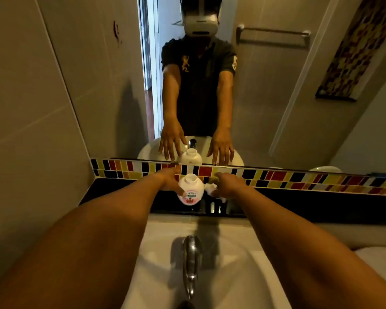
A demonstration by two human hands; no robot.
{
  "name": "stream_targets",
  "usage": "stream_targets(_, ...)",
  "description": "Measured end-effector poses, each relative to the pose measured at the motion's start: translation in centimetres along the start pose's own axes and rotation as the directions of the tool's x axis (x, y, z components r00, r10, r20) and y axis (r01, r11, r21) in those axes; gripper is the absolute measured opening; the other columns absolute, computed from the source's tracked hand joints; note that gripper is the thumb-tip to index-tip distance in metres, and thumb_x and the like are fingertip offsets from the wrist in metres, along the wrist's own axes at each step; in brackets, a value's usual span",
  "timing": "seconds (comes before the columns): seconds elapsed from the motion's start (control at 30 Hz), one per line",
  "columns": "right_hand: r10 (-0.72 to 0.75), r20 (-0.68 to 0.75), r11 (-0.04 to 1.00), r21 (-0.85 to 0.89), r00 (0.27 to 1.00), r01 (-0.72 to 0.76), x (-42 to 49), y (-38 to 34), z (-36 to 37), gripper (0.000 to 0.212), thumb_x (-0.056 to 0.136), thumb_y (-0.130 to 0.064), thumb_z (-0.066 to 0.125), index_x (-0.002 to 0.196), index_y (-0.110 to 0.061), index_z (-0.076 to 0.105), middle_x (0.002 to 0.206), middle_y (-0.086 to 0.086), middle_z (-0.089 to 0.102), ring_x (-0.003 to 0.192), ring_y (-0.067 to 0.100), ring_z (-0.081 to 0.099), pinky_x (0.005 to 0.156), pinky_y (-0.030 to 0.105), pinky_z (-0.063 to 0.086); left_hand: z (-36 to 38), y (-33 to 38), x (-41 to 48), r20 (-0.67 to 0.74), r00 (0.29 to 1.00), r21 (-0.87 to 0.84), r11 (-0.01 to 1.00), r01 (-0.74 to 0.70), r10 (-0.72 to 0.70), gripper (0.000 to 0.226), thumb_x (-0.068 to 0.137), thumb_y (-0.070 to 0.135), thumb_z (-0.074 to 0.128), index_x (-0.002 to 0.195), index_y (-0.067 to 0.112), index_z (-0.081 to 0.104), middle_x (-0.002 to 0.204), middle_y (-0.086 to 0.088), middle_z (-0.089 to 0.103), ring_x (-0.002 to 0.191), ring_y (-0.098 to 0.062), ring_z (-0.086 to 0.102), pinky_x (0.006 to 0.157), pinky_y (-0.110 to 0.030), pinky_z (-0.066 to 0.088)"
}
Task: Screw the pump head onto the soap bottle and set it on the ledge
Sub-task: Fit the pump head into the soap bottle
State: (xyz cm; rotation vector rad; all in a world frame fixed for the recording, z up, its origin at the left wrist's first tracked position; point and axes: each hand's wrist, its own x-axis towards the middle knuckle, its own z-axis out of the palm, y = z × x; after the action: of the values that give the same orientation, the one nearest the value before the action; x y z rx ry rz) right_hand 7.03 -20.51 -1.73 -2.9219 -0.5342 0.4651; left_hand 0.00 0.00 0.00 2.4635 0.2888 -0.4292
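Note:
A round white soap bottle [190, 190] with a pink label stands upright on the black ledge [299, 200], its neck open with no pump on it. My left hand [168, 180] wraps the bottle's left side, thumb across its front. Just right of the bottle lies the white pump head [210, 188] on the ledge. My right hand [228, 185] covers it from the right, fingers touching it; whether they have closed on it is hidden.
A white sink basin [243, 264] with a chrome tap [191, 259] lies below the ledge. A strip of coloured tiles [288, 177] and a mirror [276, 108] back the ledge. A wall stands close on the left.

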Motion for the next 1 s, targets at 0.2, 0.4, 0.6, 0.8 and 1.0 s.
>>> stream_targets(0.2,-0.024,-0.134,1.0,-0.013,0.991,0.022,1.3,0.6,4.0,0.073,0.08,-0.048,0.071,0.142,-0.025,0.04,0.144,0.012,0.051,0.134,0.034,0.046,0.113,0.055,0.03,2.6,-1.6,1.7,-0.016,1.0,-0.331,0.944,0.01,-0.016,0.086,0.069,0.009,0.084,0.143,0.019,0.042,0.143,-0.008,0.05,0.133,-0.029,0.047,0.11,-0.047,0.04)
stream_targets(0.4,-0.002,-0.256,0.997,0.078,0.967,0.023,2.2,0.9,6.5,0.063,0.082,-0.045,0.072,0.134,-0.024,0.045,0.136,0.009,0.059,0.129,0.031,0.051,0.111,0.05,0.031,4.5,-2.2,2.9,-0.063,0.998,-0.545,0.837,-0.051,0.019,0.08,0.067,0.003,0.084,0.136,0.02,0.048,0.128,-0.004,0.056,0.122,-0.026,0.054,0.102,-0.045,0.049)
stream_targets(0.6,0.057,-0.316,0.989,0.144,0.947,-0.012,2.7,0.9,6.9,0.045,0.083,-0.045,0.07,0.12,-0.026,0.055,0.118,0.005,0.069,0.118,0.028,0.059,0.109,0.049,0.031,6.0,-2.3,3.6,-0.116,0.993,-0.583,0.809,-0.069,0.001,0.078,0.066,0.005,0.086,0.132,0.018,0.048,0.123,-0.002,0.057,0.114,-0.02,0.053,0.103,-0.046,0.049)
stream_targets(0.8,0.204,-0.144,0.88,0.46,0.968,-0.117,2.5,1.9,5.5,0.04,0.081,-0.049,0.07,0.112,-0.024,0.064,0.099,0.0,0.071,0.098,0.025,0.067,0.105,0.056,0.041,5.2,-3.4,3.6,-0.156,0.988,-0.562,0.823,-0.076,-0.016,0.077,0.064,0.007,0.086,0.129,0.019,0.048,0.124,-0.004,0.057,0.116,-0.026,0.056,0.097,-0.042,0.051)
stream_targets(1.0,0.029,-0.059,0.779,0.627,0.998,0.015,-1.1,2.9,1.8,0.038,0.084,-0.022,0.074,0.119,-0.008,0.064,0.107,0.012,0.069,0.095,0.025,0.066,0.076,0.033,0.056,2.7,-4.9,1.8,-0.232,0.973,-0.289,0.956,-0.057,-0.012,0.078,0.064,0.015,0.087,0.132,0.022,0.049,0.133,-0.009,0.052,0.122,-0.032,0.053,0.097,-0.047,0.053)
